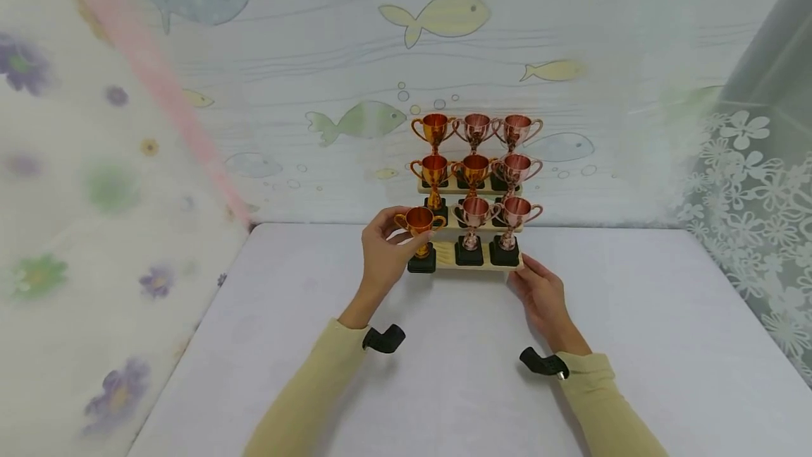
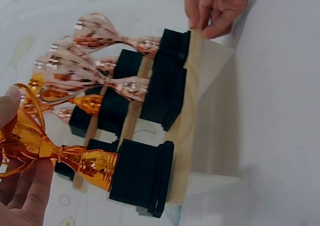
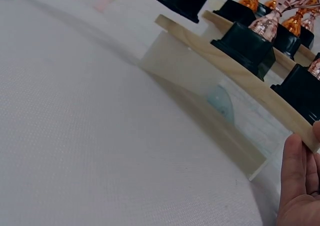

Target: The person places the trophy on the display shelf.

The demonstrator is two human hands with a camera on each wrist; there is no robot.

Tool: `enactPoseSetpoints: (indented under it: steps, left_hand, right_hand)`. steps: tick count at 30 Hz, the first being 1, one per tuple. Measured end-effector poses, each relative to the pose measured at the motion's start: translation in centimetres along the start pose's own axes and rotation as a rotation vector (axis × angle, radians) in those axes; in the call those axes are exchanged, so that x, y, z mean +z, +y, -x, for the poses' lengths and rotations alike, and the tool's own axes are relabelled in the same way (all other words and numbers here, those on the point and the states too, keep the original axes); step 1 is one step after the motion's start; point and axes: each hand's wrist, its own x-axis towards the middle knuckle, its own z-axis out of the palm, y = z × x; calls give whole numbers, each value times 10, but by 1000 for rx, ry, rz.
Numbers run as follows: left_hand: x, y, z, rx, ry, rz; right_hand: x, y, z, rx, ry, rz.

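My left hand (image 1: 384, 251) holds a small gold trophy (image 2: 92, 168) by its cup, thumb on one side and fingers on the other. The trophy's black base is by the left end of the lowest wooden shelf (image 1: 446, 255), and the right wrist view shows a gap between the base and the board. My right hand (image 1: 540, 296) pinches the right end of that shelf, thumb above and fingers below. Two rose-gold trophies, a middle one (image 1: 472, 228) and a right one (image 1: 510, 230), stand upright on the same board.
Behind, two higher tiers carry several more trophies, among them a gold one (image 1: 434, 131) at the upper left. Whitish supports (image 3: 180, 61) hold the stand above the white tabletop (image 1: 469, 372). A fish-patterned curtain (image 1: 304, 182) hangs behind the table.
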Motion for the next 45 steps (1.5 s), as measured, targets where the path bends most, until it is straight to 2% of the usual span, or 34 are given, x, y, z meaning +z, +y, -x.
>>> enactPoseSetpoints:
  steps: [4,8,15,22,37,42,45]
  left_hand:
    - [15,-6,0,13,1,0]
    - [25,-11,1,23,13,26]
    - [32,20,4,40,25,44]
    - [34,22,2,54,25,9]
    - [36,11,-3,54,51,33]
    - [37,-10,-8,37,47,37]
    - [34,-25,-9,31,10,38]
  right_hand:
    - [-2,-1,2,3,4,9]
    - [-4,-2,3,4,7,1]
    - [-4,-3,4,11,13,-9]
    - [-5,-3,5,4,13,-17]
    - [-4,-3,5,21,-10,-29]
    - [-2,-2,3,6,-8,-20]
    - [-1,-1,1,-4,-5,-10]
